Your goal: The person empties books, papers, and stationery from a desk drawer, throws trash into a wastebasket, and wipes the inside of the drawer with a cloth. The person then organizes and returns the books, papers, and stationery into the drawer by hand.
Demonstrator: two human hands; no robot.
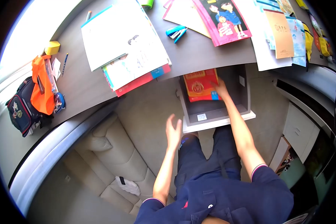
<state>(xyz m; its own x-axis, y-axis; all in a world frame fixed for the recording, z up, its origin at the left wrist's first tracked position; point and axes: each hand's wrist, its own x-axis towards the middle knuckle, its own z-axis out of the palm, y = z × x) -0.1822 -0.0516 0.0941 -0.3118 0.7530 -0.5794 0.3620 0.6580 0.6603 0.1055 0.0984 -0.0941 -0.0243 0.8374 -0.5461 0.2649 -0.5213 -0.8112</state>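
My right hand [221, 89] is at the right edge of the red book [199, 86], inside the open drawer [243, 98]; whether it grips, I can't tell. My left hand [173, 131], loosely spread and empty, hangs left of the drawer. Best to keep the book level, clear of the walls.

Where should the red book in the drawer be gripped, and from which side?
Probably by its right edge, from the right: the red book lies broad face up, and the drawer leaves a gap beside that edge, where the right hand is.
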